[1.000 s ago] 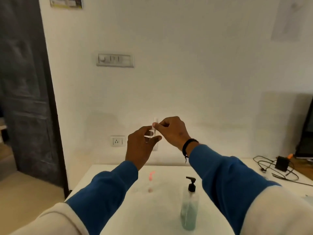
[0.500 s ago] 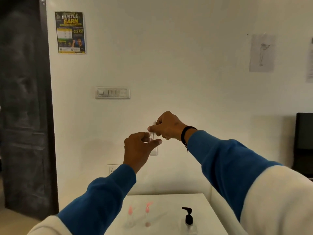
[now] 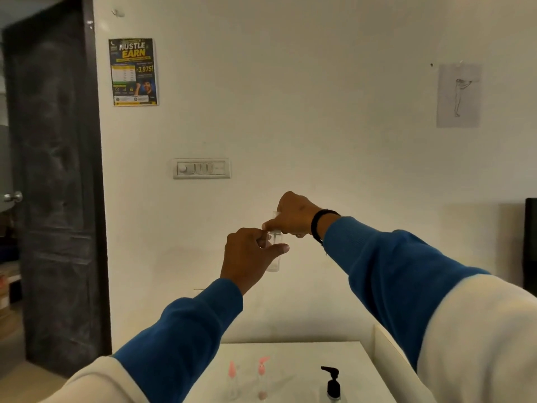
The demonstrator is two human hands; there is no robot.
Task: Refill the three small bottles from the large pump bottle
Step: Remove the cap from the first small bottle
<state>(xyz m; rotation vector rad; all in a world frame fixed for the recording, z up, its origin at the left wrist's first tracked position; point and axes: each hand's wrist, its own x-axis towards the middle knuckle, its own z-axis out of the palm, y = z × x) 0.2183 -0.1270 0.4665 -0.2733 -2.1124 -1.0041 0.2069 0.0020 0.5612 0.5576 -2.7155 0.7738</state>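
While our left hand [image 3: 250,257] pinches a clear small bottle [image 3: 273,251] high above the table [image 3: 290,373], our right hand [image 3: 293,218] grips its top; two pink-capped bottles [image 3: 232,382] left of the pump bottle [image 3: 332,383] wait, so we judge refilling barely begun.

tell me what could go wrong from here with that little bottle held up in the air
1. The left hand holds the clear small bottle high above the table while the right hand works at its top; a slip would likely drop it.
2. A fall could knock over the two pink-capped bottles standing below.
3. The pump bottle sits at the frame's bottom edge, so reaching for it unseen might tip it.
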